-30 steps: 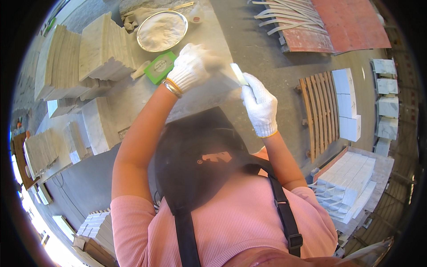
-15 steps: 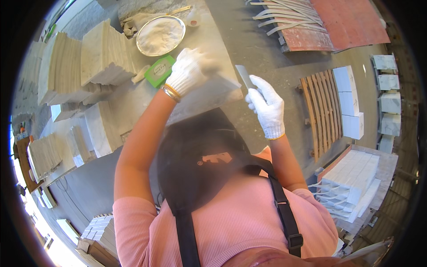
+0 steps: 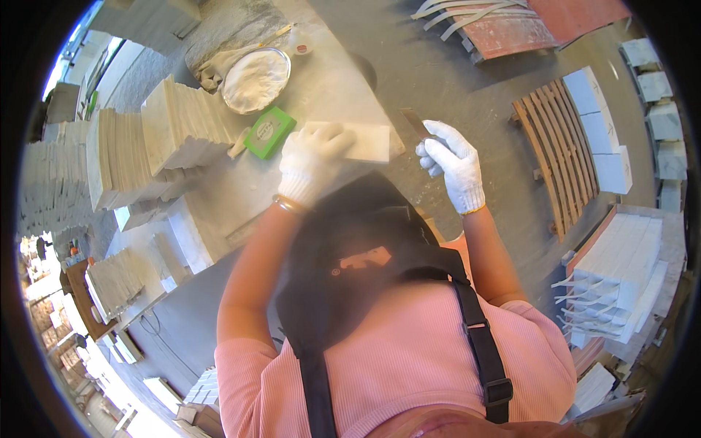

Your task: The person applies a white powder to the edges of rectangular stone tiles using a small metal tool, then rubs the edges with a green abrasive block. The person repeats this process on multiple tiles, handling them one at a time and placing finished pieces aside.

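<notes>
My left hand (image 3: 315, 157), in a white knit glove, is down over the near end of a pale stone slab (image 3: 371, 143) on the worktable. Its fingers are smeared by motion, so their grip does not show. My right hand (image 3: 454, 162), gloved too, is closed on a putty knife (image 3: 415, 121) in the air beyond the table's right edge. The knife's flat blade points up and left; my fingers hide its handle. Just left of my left hand sits a green box (image 3: 270, 133) with a pale round label.
A metal-rimmed bowl of white powder (image 3: 255, 80) stands farther back, beside a cloth and a bottle (image 3: 300, 44). Stacked stone slabs (image 3: 186, 124) line the table's left side. On the floor to the right are a wooden pallet (image 3: 558, 157) and strapped white bundles (image 3: 617, 270).
My left hand has come down onto the slab, whose shape now shows clearly. My right hand still holds the putty knife, its blade turned differently. The whole view has shifted somewhat.
</notes>
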Action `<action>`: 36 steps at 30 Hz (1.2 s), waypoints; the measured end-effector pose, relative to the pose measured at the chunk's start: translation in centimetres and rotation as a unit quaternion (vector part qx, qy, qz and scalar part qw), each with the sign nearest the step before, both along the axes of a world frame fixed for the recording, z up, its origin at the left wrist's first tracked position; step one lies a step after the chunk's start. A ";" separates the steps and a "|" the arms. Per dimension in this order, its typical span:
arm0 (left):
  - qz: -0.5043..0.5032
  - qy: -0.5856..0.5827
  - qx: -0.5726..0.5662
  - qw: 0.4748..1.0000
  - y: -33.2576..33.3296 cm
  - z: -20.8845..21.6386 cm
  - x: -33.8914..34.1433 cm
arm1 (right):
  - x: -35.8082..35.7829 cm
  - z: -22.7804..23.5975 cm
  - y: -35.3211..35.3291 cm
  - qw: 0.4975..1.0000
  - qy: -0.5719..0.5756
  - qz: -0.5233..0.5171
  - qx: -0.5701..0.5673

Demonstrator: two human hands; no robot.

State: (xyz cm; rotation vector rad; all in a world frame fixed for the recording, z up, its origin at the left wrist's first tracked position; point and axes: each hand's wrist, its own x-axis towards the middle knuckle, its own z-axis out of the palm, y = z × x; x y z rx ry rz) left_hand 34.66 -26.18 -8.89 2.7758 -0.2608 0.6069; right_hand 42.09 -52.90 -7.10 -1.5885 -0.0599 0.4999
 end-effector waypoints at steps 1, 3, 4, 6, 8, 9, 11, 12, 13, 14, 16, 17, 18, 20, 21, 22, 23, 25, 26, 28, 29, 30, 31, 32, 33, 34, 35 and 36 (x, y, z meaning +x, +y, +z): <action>0.008 0.022 0.012 1.000 -0.6 0.1 -0.3 | 0.1 -0.8 -0.4 1.000 0.019 -0.006 0.014; 0.022 0.072 0.022 0.997 -1.3 0.1 -0.4 | 0.3 -2.9 -0.7 0.997 0.063 -0.015 0.051; 0.029 0.100 0.020 0.994 -1.6 0.1 -0.2 | 0.2 -4.0 -0.7 0.993 0.091 -0.031 0.073; 0.025 0.111 0.013 0.993 -2.1 -0.3 0.4 | 0.2 -6.0 -0.7 0.979 0.146 -0.060 0.126; 0.003 0.080 0.005 0.997 -2.5 -0.8 1.3 | 0.1 -7.4 -0.8 0.972 0.156 -0.057 0.167; 0.001 0.080 -0.004 0.997 -2.8 -1.0 1.6 | 0.0 -7.9 -0.7 0.968 0.161 -0.061 0.180; 0.003 0.103 -0.011 0.995 -3.3 -1.4 2.1 | 0.1 -8.2 -0.6 0.964 0.172 -0.071 0.192; 0.000 0.091 -0.013 0.996 -3.6 -1.5 2.3 | 0.2 -8.1 -0.5 0.963 0.176 -0.076 0.191; 0.002 0.097 -0.012 0.995 -3.9 -1.5 2.5 | 0.3 -8.0 -0.5 0.961 0.180 -0.077 0.194; 0.005 0.102 -0.013 0.995 -4.2 -1.5 2.7 | 0.5 -7.7 -0.4 0.957 0.186 -0.075 0.212; 0.011 0.106 -0.008 0.994 -4.9 -1.5 3.0 | 0.9 -7.2 0.0 0.943 0.215 -0.077 0.240; 0.010 0.097 -0.008 0.995 -5.1 -1.5 3.2 | 1.2 -6.9 0.1 0.937 0.203 -0.061 0.279; 0.006 0.101 -0.009 0.995 -5.3 -1.5 3.5 | 1.5 -6.7 0.3 0.929 0.206 -0.057 0.302; -0.009 0.089 -0.017 0.996 -5.4 -1.5 3.9 | 2.2 -6.7 1.0 0.921 0.200 -0.045 0.330; -0.016 0.069 -0.017 0.997 -5.5 -1.6 4.0 | 2.7 -6.9 1.5 0.922 0.191 -0.039 0.334; -0.022 0.049 -0.019 0.998 -5.5 -1.7 4.0 | 3.1 -7.2 1.9 0.924 0.192 -0.042 0.329; -0.026 0.030 -0.021 0.999 -5.5 -1.8 3.9 | 3.2 -7.5 2.2 0.917 0.186 -0.038 0.350; -0.030 0.037 -0.030 0.998 -5.5 -2.0 3.9 | 3.3 -8.4 2.5 0.905 0.195 -0.047 0.374; -0.029 0.038 -0.033 0.998 -5.4 -2.1 3.9 | 3.1 -8.9 2.4 0.908 0.200 -0.045 0.366; -0.033 0.044 -0.042 0.998 -5.4 -2.2 3.8 | 2.3 -9.7 1.9 0.913 0.217 -0.048 0.342; -0.032 0.047 -0.048 0.997 -5.4 -2.2 3.7 | 1.8 -10.0 1.5 0.918 0.207 -0.040 0.337; -0.029 0.056 -0.042 0.997 -5.4 -2.2 3.7 | 1.3 -10.2 0.9 0.917 0.208 -0.031 0.340; -0.023 0.065 -0.040 0.997 -5.4 -2.2 3.6 | 0.8 -10.3 0.4 0.916 0.214 -0.027 0.339; -0.018 0.074 -0.037 0.996 -5.5 -2.2 3.5 | 0.6 -10.4 0.1 0.915 0.219 -0.022 0.338; -0.020 0.075 -0.037 0.996 -5.5 -2.1 3.5 | 0.5 -10.4 0.0 0.913 0.226 -0.023 0.338; -0.022 0.075 -0.038 0.996 -5.5 -2.1 3.6 | 0.6 -10.4 0.0 0.913 0.222 -0.021 0.341; -0.024 0.073 -0.043 0.996 -5.5 -2.0 3.6 | 0.9 -10.3 0.3 0.913 0.217 -0.019 0.345; -0.023 0.075 -0.041 0.996 -5.5 -2.0 3.6 | 1.3 -10.2 0.6 0.918 0.230 -0.031 0.322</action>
